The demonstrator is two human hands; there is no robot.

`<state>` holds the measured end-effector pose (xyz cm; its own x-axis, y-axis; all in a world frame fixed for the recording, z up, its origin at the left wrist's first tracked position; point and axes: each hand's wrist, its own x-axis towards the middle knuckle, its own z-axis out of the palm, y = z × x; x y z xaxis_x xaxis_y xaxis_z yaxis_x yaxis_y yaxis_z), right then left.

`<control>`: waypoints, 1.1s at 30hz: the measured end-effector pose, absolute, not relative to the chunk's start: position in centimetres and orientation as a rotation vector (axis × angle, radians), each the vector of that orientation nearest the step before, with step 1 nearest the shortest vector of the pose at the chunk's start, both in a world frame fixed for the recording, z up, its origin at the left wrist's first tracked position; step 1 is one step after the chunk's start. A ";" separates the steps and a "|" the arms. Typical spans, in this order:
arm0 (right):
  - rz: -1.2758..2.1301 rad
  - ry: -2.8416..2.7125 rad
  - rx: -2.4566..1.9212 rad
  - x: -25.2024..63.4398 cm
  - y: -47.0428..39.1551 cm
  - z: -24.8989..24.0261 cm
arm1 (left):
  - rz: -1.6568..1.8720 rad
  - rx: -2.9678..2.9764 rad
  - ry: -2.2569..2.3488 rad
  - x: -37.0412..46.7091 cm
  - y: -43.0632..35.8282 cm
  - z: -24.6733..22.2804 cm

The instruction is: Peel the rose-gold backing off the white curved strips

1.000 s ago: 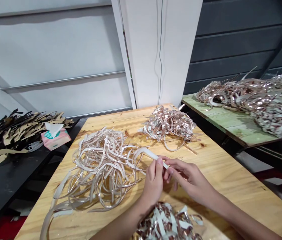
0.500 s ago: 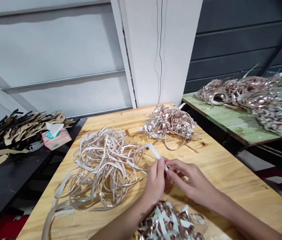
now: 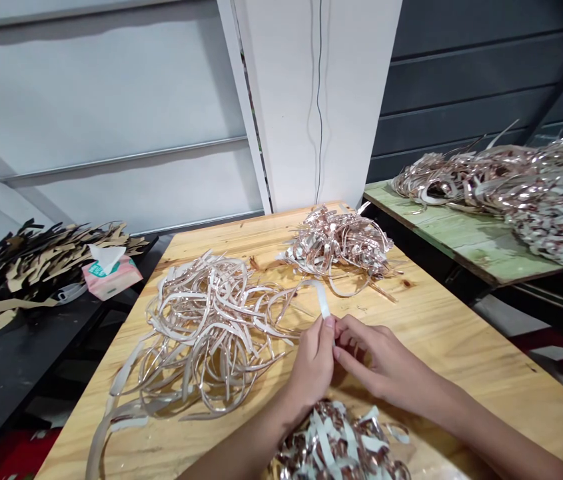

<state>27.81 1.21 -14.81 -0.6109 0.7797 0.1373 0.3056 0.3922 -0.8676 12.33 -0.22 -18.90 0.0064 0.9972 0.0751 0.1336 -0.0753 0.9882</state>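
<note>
A pale, flat strip (image 3: 322, 298) runs out from between the fingers of my left hand (image 3: 315, 357), which is closed on it. Close against it, my right hand (image 3: 378, 357) pinches with thumb and forefinger at the strip's near end, mostly hidden by the fingers. To the left lies a loose tangle of shiny pale strips (image 3: 211, 327). Below my wrists sits a pile of short white and rose-gold pieces (image 3: 336, 443). A bundle of shiny rose-gold strips (image 3: 338, 243) lies farther back.
All this rests on a wooden table (image 3: 461, 380). At left, a dark table (image 3: 6, 373) bears black and tan strips (image 3: 36, 267) and a pink tissue pack (image 3: 111, 277). At right, a green-topped table (image 3: 481, 240) holds heaps of shiny strips (image 3: 536, 187).
Both hands have shifted slightly to the right and remain together. The strip's free part now stands more upright above my left hand, its bend moved right.
</note>
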 end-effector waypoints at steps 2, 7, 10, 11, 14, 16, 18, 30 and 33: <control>1.154 -2.127 -0.935 27.8 1.2 -14.7 | 1.188 1.371 1.279 12.3 -0.2 -18.9; 1.160 -2.138 -0.947 27.7 1.3 -14.6 | 1.181 1.368 1.276 12.3 -0.3 -18.8; 1.166 -2.133 -0.945 27.7 1.3 -14.7 | 1.187 1.371 1.278 12.3 -0.3 -18.6; 1.170 -2.129 -0.940 27.7 1.3 -14.7 | 1.191 1.375 1.274 12.3 -0.3 -18.5; 1.179 -2.108 -0.930 27.7 1.1 -14.9 | 1.198 1.399 1.256 12.3 -0.3 -18.5; 1.189 -2.098 -0.923 27.7 1.1 -15.0 | 1.205 1.418 1.257 12.3 -0.3 -18.5; 1.206 -2.083 -0.914 27.7 1.1 -15.1 | 1.207 1.432 1.269 12.3 -0.2 -18.6; 1.252 -2.052 -0.864 27.6 1.0 -15.5 | 1.219 1.458 1.272 12.3 -0.2 -18.8; 1.260 -2.053 -0.863 27.6 0.9 -15.5 | 1.224 1.449 1.273 12.3 -0.2 -18.8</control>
